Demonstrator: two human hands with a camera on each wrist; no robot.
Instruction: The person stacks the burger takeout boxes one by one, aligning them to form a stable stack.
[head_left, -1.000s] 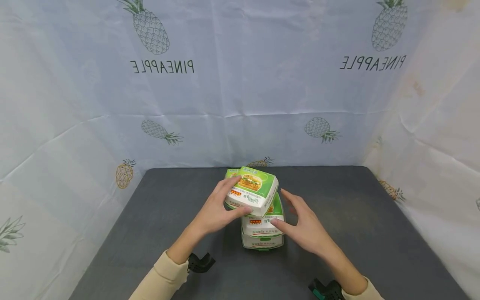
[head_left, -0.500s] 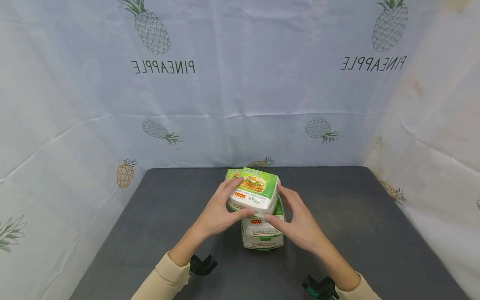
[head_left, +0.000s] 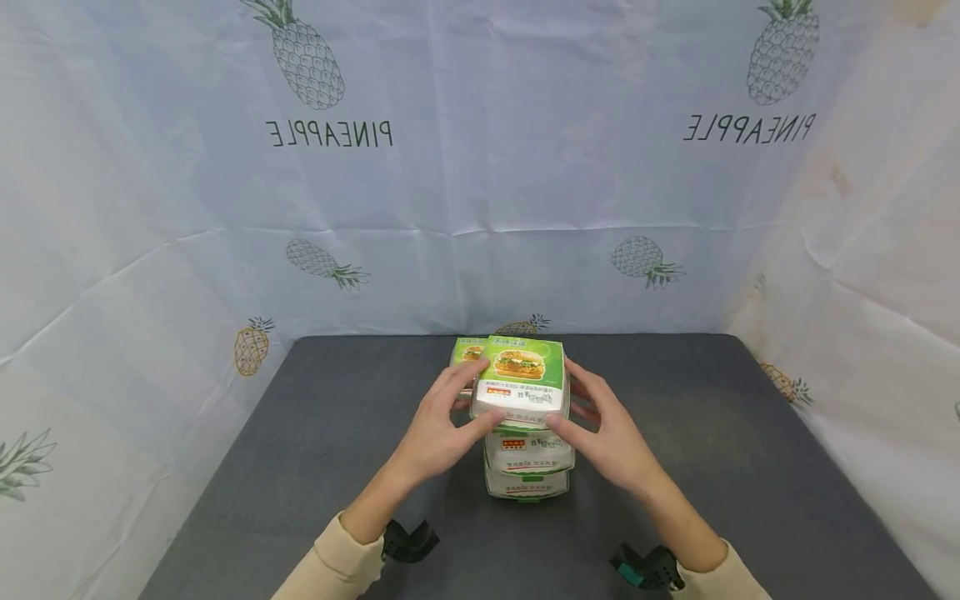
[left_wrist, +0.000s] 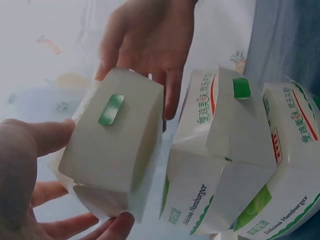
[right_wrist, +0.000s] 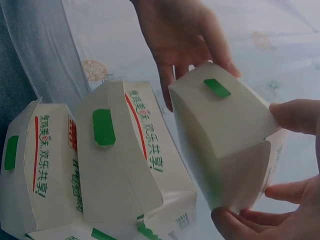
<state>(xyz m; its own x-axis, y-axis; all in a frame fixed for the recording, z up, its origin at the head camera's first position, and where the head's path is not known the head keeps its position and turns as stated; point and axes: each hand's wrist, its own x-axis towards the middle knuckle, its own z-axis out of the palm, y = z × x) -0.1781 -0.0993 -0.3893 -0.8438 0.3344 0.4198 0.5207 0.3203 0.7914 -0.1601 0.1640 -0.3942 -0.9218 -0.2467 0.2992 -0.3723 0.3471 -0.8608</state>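
A burger box [head_left: 522, 404], green and white with a burger picture, is held between both hands. My left hand [head_left: 438, 425] grips its left side; my right hand [head_left: 617, 433] grips its right side. Directly below stand two similar burger boxes, an upper one [head_left: 528, 454] on a lower one [head_left: 527, 486]. From the left wrist, the held burger box [left_wrist: 110, 145] shows a small gap from the upper stacked box [left_wrist: 210, 145]. Viewed from the right wrist, thumb and fingers pinch the burger box [right_wrist: 240, 145]. Its underside is hidden in the head view.
Behind the held box, at its left, another burger box [head_left: 468, 350] is partly hidden. The dark table [head_left: 712, 442] extends to both sides. A white cloth [head_left: 480, 167] printed with pineapples hangs behind it.
The held burger box has shifted right and turned straighter over the stack. My right hand, apart from it a second ago, has come onto its right side; my left hand has kept hold.
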